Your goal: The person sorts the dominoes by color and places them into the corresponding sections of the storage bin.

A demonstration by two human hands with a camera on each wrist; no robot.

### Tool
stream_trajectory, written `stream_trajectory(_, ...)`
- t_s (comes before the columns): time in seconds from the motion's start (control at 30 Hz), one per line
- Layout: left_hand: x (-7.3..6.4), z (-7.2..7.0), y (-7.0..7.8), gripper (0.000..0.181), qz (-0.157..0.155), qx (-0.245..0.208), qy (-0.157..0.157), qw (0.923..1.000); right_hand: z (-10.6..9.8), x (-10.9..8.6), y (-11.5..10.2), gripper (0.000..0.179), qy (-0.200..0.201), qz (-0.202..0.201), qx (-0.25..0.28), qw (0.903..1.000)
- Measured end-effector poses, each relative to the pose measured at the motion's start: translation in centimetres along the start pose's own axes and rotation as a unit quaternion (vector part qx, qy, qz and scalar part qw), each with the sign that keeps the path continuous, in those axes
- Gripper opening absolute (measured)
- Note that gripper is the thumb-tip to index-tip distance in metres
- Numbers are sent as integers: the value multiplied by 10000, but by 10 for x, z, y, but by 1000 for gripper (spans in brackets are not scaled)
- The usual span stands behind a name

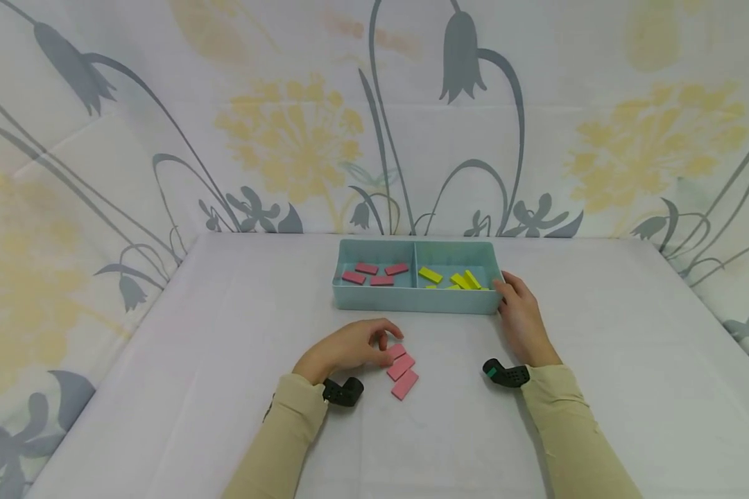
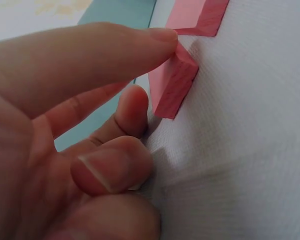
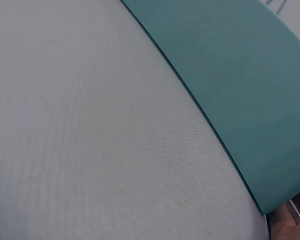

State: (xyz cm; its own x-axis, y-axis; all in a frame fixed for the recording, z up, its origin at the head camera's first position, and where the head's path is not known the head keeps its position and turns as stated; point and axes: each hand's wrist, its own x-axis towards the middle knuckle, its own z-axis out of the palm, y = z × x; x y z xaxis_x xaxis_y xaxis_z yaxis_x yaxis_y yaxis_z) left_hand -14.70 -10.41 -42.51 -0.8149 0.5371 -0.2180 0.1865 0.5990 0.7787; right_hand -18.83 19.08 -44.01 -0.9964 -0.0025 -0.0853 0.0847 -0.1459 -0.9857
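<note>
My left hand (image 1: 354, 344) is low over the white table, beside three pink blocks (image 1: 404, 385). In the left wrist view, its thumb (image 2: 155, 42) touches the nearest pink block (image 2: 172, 87). The other fingers bend loosely below, one fingertip close to the block's side. At the right end of the light blue two-compartment box (image 1: 418, 299), my right hand (image 1: 524, 315) holds the corner, thumb at the rim. Only a few of its fingers (image 3: 287, 222) show past the box corner in the right wrist view.
Several pink blocks (image 1: 381, 281) lie in the box's left compartment, and several yellow blocks (image 1: 431, 275) in the right one, beyond a divider (image 1: 415, 263). A patterned cloth (image 1: 412, 138) hangs behind the table (image 1: 256, 277). Each wrist wears a black camera band.
</note>
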Motion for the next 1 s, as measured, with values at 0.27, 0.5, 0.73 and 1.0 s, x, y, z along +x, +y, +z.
stream_trajectory(0.27,1,1,2,27,31,377,69,9993,0,0,0,63,-41,-16,-61,10000)
stream_trajectory(0.5,1,3,9,25,-137,722,170,9972,0,0,-1,64,-27,35,-71,10000)
stream_trajectory(0.73,4,7,11,26,-301,1134,272,9927,0,-2,-2,62,7,47,-119,9999)
stream_trajectory(1.0,4,11,18,28,-677,1602,435,9838,1,-2,-2,62,-31,11,-98,9999)
